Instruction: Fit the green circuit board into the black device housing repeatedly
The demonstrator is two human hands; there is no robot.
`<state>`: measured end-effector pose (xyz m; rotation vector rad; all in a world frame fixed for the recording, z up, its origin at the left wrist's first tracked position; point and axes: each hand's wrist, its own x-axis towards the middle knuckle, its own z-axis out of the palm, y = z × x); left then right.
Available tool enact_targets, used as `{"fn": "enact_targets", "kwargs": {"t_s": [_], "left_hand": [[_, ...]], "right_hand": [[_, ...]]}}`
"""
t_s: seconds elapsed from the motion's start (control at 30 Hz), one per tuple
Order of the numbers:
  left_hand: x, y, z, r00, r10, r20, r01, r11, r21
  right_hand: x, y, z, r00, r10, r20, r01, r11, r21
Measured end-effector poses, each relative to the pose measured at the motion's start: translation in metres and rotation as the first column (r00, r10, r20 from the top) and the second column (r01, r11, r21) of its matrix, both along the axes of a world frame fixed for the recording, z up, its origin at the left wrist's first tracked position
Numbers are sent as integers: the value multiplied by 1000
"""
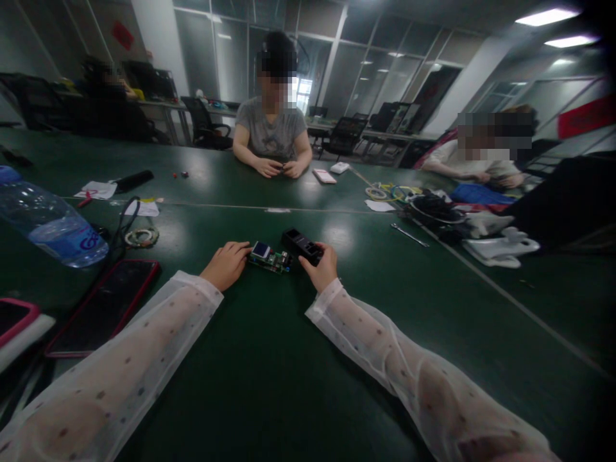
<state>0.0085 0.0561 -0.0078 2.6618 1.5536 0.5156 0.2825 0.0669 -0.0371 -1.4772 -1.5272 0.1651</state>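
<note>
A green circuit board (271,259) with a small screen lies low over the table in front of me. My left hand (227,264) closes its fingertips on the board's left end; the thumb is mostly hidden. In my right hand (321,266) is a black plastic case (299,244) with rectangular openings, gripped at its right end between thumb and fingers. The case sits just right of the board, tilted away from me, with a narrow gap between them.
On the left are a large water bottle (58,221), a red-edged phone (106,307), another phone (17,321) and a beaded bracelet (141,238). To the right lie a wrench (409,235) and piled cables (433,208). Across the table sits a person (272,128); another (481,160) is at the right.
</note>
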Motion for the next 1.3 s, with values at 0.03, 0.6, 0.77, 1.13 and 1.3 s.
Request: {"fn": "enact_targets", "kwargs": {"t_s": [0.03, 0.6, 0.77, 1.13, 1.3], "left_hand": [[0, 0, 0, 1000, 0, 3, 0, 1000, -4], [-1, 1, -2, 1000, -6, 1, 6, 1000, 10], [-1, 1, -3, 1000, -4, -2, 4, 1000, 20], [-1, 4, -9, 1000, 12, -14, -11, 999, 49], [-1, 3, -7, 1000, 15, -11, -14, 999, 38]], "right_hand": [[0, 0, 0, 1000, 4, -4, -4, 1000, 0], [1, 0, 4, 991, 91, -98, -97, 994, -57], [-8, -7, 11, 950, 211, -228, -203, 977, 58], [-20, -36, 38, 882, 470, 32, -470, 871, 144], [-20, -35, 37, 851, 513, 117, -521, 852, 55]]}}
